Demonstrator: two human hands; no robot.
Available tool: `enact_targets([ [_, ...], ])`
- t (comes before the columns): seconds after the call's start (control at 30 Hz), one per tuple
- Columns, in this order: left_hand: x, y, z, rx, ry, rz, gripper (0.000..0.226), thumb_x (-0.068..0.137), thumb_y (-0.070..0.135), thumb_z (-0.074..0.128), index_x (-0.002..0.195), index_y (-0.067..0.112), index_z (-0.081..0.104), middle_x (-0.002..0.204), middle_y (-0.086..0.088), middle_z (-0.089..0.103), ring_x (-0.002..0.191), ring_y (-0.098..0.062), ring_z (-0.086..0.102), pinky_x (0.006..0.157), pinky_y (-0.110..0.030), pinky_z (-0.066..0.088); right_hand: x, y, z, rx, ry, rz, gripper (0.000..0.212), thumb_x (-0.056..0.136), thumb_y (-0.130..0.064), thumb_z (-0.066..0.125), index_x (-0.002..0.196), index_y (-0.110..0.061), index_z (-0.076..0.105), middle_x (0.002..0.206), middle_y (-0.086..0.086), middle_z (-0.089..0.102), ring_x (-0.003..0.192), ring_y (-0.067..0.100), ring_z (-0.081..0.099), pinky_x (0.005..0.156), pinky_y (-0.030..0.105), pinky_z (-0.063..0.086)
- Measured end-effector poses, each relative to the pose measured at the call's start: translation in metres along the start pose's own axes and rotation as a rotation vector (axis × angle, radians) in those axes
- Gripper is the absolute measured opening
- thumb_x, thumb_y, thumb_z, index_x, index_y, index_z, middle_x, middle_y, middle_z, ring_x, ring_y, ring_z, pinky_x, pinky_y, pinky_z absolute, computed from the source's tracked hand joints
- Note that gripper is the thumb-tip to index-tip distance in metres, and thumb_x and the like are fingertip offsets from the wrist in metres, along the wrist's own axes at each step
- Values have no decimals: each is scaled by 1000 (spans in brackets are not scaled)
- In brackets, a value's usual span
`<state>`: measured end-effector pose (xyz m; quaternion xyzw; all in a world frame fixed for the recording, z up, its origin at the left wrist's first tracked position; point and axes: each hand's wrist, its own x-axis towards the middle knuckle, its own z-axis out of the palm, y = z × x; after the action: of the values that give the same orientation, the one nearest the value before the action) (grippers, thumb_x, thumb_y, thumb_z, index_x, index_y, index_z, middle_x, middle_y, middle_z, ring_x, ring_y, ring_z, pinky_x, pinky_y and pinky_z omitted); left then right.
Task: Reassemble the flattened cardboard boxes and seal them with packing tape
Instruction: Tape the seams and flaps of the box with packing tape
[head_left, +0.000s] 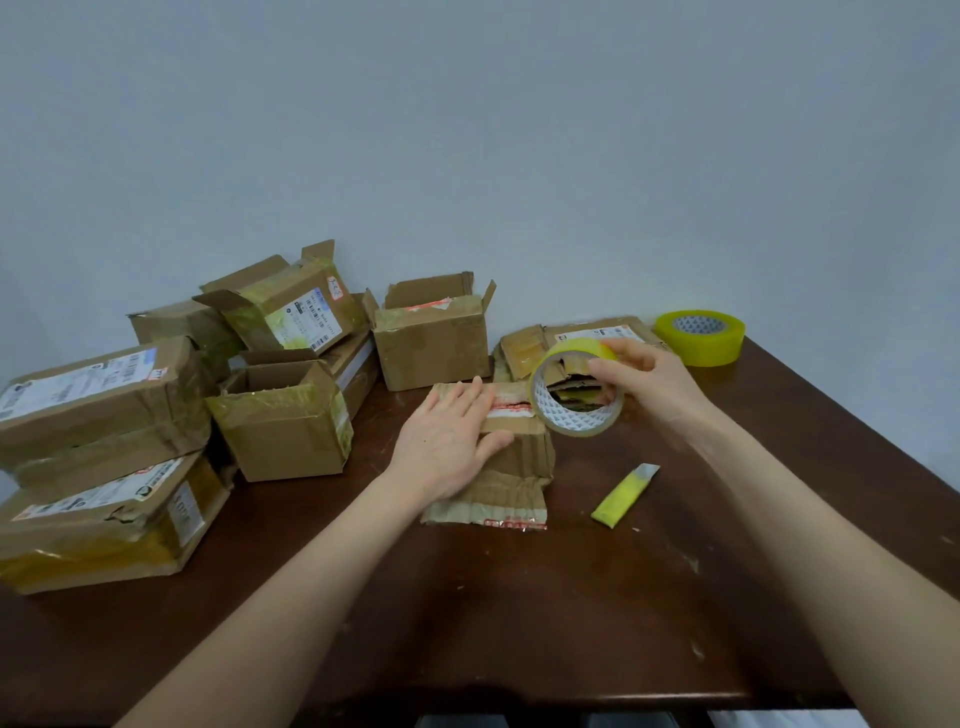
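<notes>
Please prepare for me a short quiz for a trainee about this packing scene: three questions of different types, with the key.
1. True or false: the left hand rests on top of the small box.
2. What does the right hand hold? A) knife B) tape roll C) label
3. Fill in: a spare roll stands at the far ____ corner of the table.
Key: 1 true; 2 B; 3 right.

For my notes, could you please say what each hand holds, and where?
Right hand grips the tape roll by its upper rim; left hand only presses flat on the small box.
</notes>
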<state>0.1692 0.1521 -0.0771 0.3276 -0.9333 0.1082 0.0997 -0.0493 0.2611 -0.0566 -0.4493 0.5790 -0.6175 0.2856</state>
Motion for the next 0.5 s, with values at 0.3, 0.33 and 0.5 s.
enact_targets([
  [0.3,-6,-2,-2,70,-31,66,56,99,51,22,152,32,13,159,-12,11,146,-25,12,119,-37,7,4,-39,-6,-366,-182,-84,46,66,-35,83,109,-31,66,105,-17,67,99,-3,60,82,14,46],
  [0.33,-6,-1,-2,75,-44,55,56,100,51,22,152,31,13,160,-11,10,146,-24,11,119,-38,7,4,-39,-5,-360,-184,-95,40,71,-29,82,107,-33,65,102,-19,65,95,-8,59,76,9,45],
  [0.5,1,40,-7,20,-67,17,66,100,51,20,151,11,14,160,-9,9,147,-25,7,119,-42,9,6,-26,-5,-348,-142,-121,50,71,-31,82,119,-28,67,115,-10,66,108,4,59,93,20,45],
])
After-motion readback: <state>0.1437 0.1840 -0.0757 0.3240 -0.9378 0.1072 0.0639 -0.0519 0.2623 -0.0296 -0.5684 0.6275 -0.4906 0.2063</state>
